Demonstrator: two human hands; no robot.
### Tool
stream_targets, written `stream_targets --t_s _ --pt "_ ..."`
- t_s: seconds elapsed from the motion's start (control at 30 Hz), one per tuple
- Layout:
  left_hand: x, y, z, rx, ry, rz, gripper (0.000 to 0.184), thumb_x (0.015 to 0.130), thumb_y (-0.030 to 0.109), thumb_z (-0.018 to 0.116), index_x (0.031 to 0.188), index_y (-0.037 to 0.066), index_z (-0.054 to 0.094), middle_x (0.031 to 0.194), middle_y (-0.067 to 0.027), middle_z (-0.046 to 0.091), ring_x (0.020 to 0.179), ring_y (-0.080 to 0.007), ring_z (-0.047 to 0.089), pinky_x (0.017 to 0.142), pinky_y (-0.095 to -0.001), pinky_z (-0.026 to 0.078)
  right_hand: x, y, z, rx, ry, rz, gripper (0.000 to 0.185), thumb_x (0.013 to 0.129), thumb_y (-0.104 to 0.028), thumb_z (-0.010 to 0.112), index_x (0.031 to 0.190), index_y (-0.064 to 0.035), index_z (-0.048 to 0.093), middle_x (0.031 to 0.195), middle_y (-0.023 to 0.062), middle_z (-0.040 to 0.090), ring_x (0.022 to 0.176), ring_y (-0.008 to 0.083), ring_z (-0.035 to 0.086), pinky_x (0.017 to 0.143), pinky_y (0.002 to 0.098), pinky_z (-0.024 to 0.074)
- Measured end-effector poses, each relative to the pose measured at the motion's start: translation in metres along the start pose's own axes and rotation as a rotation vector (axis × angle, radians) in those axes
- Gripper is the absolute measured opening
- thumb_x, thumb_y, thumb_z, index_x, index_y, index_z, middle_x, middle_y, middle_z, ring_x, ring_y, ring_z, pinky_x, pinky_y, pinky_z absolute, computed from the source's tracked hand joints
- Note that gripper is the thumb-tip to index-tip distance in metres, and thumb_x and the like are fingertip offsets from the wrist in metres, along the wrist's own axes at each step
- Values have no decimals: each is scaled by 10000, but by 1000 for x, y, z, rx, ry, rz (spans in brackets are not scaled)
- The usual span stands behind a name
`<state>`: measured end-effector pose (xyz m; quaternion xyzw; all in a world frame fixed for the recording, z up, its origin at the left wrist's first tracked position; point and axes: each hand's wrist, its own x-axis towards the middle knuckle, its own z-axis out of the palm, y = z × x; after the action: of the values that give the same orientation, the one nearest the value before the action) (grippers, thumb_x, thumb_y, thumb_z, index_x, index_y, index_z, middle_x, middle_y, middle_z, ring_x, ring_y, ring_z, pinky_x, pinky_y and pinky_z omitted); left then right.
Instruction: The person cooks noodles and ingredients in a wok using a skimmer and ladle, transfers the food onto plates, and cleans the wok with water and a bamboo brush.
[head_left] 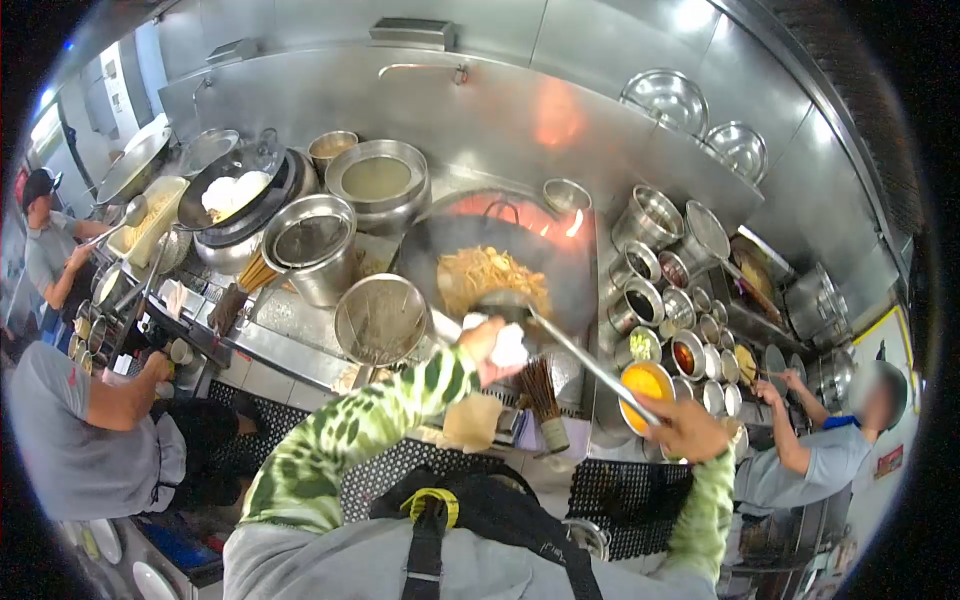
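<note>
My left hand (482,350) is closed on a folded white cloth (510,347) at the near rim of a large dark wok (425,245). Whatever lies under the cloth is hidden. Inside the wok is a heap of brownish-yellow noodles (490,272). In my right hand (690,430) is the long metal handle of a ladle (590,365); its bowl rests low in the wok at the near side of the noodles. Flames (573,222) show at the wok's far right rim. An orange-yellow liquid fills a bowl (645,392) beside my right hand.
A mesh strainer (380,318) and metal pots (315,240) stand left of the wok. A bamboo brush (545,405) stands at the near edge. Several seasoning containers (690,355) line the right. Co-workers stand at left (95,430) and right (820,450).
</note>
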<state>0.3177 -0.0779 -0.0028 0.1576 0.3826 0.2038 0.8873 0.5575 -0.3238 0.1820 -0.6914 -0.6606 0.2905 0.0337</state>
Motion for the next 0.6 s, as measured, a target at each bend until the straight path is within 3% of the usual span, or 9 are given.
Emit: stream_targets --t_s 0.13,0.17,0.27,0.33,0.37,0.4,0.47,0.53,0.6 --pt "73 -42 -46 -28 -31 163 215 944 327 527 1021 129 565 944 -65 629 870 -287 645 706 -476 565 102 22 45 -176 307 -269 578 837 -168 654 1386 -86 492 817 240 645 730 420 634 690 460 513" --pt "72 -61 -54 -52 39 206 227 931 248 522 1020 40 548 896 -110 631 738 -290 669 526 -409 591 116 23 53 -213 364 -246 582 837 -162 650 1390 -88 486 814 248 638 732 428 627 688 471 507" --pt "90 -99 -107 96 57 129 267 918 164 509 1104 -16 578 908 -161 647 749 -307 674 479 -420 580 115 20 75 -237 463 -191 593 836 -142 641 1402 -96 472 815 271 619 738 446 610 682 494 496" --pt "49 -90 -83 122 28 224 316 924 184 509 1139 -31 596 922 -160 668 772 -285 683 527 -396 581 90 5 70 -167 441 -192 597 836 -130 637 1408 -101 467 829 282 612 743 446 606 680 496 493" --pt "74 -76 -96 332 56 102 310 912 207 543 1131 -8 589 952 -136 672 786 -274 686 560 -430 573 81 8 70 -158 435 -217 580 841 -127 636 1398 -95 478 894 270 622 766 432 611 676 486 494" --pt "113 -80 -100 178 6 124 289 900 237 568 1105 33 570 924 -103 661 776 -280 677 576 -480 557 72 7 66 -38 451 -349 574 839 -116 646 1389 -88 486 898 247 628 770 414 616 666 465 493" --pt "30 -39 -33 -144 149 216 240 901 248 560 1068 75 550 895 -86 647 762 -280 666 575 -467 556 34 -11 35 -46 212 -87 554 831 -97 665 1364 -82 520 940 226 655 776 381 640 691 429 508" --pt "-17 -17 -12 -5 67 70 158 933 254 532 1041 144 568 923 -67 647 870 -279 645 731 -485 553 -5 -12 8 20 126 -55 519 831 -88 670 1336 -77 554 987 207 675 796 332 671 752 385 523" --pt "-25 -3 -8 63 -96 29 192 946 297 513 1065 161 579 951 -64 653 884 -283 648 728 -483 558 -23 -12 -11 133 24 29 499 840 -100 664 1328 -76 563 1010 190 680 835 316 679 797 372 523"
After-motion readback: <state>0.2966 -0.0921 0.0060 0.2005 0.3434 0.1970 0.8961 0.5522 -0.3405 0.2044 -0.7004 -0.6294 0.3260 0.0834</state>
